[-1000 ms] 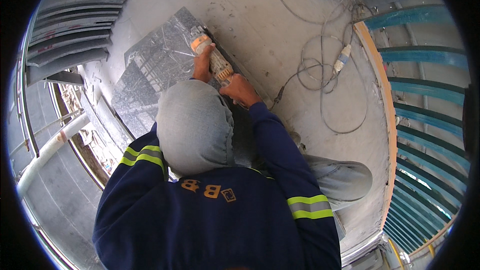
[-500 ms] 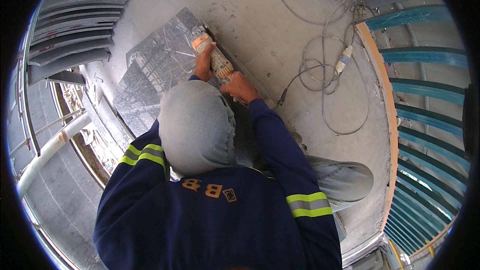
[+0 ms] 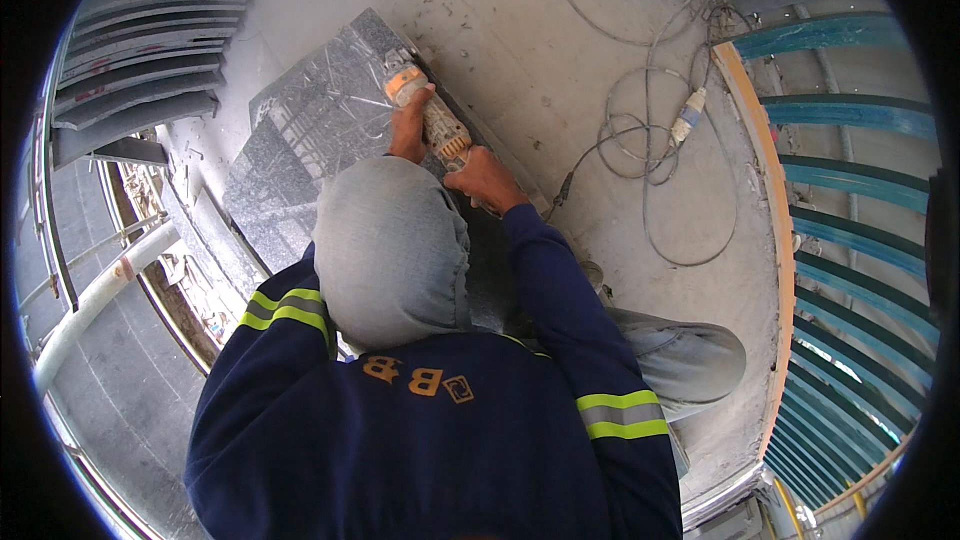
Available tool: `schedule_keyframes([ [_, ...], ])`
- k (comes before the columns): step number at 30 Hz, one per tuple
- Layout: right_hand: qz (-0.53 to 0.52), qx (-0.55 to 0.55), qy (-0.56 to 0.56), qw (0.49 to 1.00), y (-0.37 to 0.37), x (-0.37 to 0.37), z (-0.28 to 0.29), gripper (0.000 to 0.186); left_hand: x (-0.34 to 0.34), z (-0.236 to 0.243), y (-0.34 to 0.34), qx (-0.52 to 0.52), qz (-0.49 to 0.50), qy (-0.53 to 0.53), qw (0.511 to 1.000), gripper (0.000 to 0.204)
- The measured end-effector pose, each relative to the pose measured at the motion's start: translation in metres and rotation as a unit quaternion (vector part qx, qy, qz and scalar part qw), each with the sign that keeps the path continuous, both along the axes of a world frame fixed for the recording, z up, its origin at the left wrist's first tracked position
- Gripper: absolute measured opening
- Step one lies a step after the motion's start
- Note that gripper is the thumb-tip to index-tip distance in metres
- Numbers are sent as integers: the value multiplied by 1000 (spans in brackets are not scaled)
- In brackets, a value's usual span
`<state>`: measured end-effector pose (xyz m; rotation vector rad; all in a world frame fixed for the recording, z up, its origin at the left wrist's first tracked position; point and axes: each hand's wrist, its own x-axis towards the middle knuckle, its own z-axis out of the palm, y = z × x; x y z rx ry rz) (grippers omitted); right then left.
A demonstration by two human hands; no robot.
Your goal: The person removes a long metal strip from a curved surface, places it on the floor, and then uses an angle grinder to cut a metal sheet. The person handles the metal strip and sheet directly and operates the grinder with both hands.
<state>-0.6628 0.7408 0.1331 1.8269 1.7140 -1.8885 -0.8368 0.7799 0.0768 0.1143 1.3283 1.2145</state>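
Note:
An orange angle grinder, pale with dust, lies across the upper part of a polished grey stone slab, close to the slab's right edge. Around the front of its body my left hand is closed, thumb along the side. My right hand grips the rear end. The grinder's head points away from me, toward the slab's far corner; its disc cannot be made out. My raised knee in grey denim covers the near part of the slab.
A grey cable with a white and blue plug connector lies coiled on the dusty floor to the right. Beyond it stand teal slats with an orange edge. Slabs are stacked at the far left, near a pipe.
Both hands keep hold of the grinder, which has shifted very slightly toward me along the slab's edge. Otherwise only the view has moved a little.

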Motion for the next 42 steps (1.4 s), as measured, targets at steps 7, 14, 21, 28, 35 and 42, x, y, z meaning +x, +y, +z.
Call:
schedule_keyframes([
  [7,5,22,17,1000,3,-2,-8,43,-4,-9,6,6,-9,-3,1000,34],
  [14,9,6,25,1000,9,-4,-1,45,-9,-17,9,5,-12,5,1000,32],
  [21,-17,52,34,998,-6,-2,-46,46,-1,-16,7,9,-8,10,1000,32],
  [28,-13,-50,17,999,0,2,-2,56,3,0,-2,0,8,1,1000,31],
  [35,-6,-14,-1,1000,-1,0,-17,55,0,-7,1,-1,-4,30,1000,39],
  [42,3,-15,18,1000,6,0,-12,53,-1,-14,6,-2,0,0,1000,37],
])
